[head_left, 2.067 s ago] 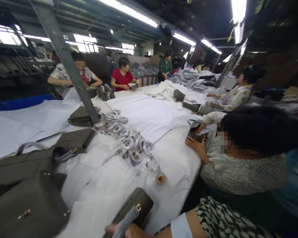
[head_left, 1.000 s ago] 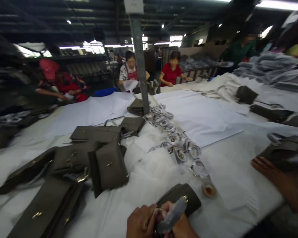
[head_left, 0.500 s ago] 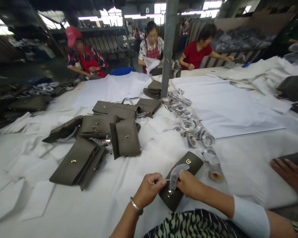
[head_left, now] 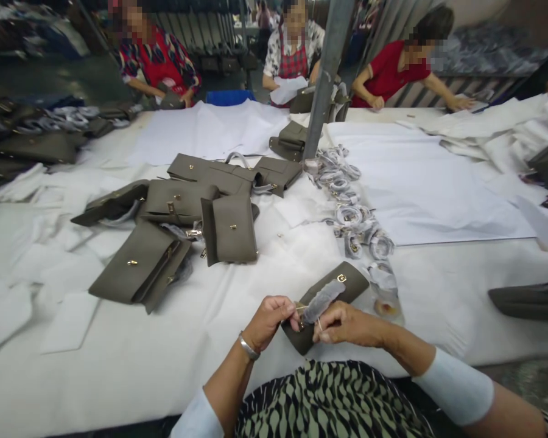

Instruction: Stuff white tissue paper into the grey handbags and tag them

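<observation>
An olive-grey handbag lies slantwise on the table in front of me, with gold fittings on it. Its handle is wrapped in grey translucent film. At the handle's near end, my left hand pinches a thin pale band between thumb and fingers. My right hand is closed on the other side of the handle, pinching a thin pale end that looks like part of that band. How the band runs round the handle is hidden.
Several handbags lie left of centre. Coiled, film-wrapped straps form a row beside the metal post. White sheets cover parts of the table. Another bag lies at right. Three co-workers are across the table.
My right hand has come down from the handle's side to its near end and now pinches a pale end. The view has tilted down. Another person's hand at right is gone from view.
</observation>
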Demonstrator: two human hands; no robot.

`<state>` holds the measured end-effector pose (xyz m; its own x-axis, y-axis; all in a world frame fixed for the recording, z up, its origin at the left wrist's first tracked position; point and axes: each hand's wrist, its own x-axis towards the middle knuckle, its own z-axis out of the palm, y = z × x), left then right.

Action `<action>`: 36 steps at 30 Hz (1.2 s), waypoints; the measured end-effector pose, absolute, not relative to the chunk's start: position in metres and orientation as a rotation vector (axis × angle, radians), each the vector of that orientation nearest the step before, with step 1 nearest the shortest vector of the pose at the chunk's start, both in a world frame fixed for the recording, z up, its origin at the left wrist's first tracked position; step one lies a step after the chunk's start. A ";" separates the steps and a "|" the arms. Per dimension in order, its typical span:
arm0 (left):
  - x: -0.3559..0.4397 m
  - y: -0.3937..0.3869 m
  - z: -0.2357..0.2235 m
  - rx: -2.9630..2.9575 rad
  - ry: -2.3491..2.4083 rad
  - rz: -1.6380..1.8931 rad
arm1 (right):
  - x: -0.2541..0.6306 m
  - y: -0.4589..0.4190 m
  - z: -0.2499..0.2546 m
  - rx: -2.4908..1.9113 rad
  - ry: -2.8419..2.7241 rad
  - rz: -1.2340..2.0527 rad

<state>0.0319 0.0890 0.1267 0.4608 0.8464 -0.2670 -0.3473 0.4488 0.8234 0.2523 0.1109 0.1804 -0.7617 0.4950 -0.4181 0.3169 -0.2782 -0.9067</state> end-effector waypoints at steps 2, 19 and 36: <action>0.029 0.089 0.129 0.745 0.726 0.830 | 0.249 0.110 0.176 -1.126 -1.667 2.104; 0.029 0.084 0.118 0.888 0.988 0.987 | 0.253 0.085 0.173 -0.986 -2.142 1.447; 0.038 0.098 0.109 1.542 1.151 0.735 | 0.230 0.081 0.151 -1.310 -1.758 1.759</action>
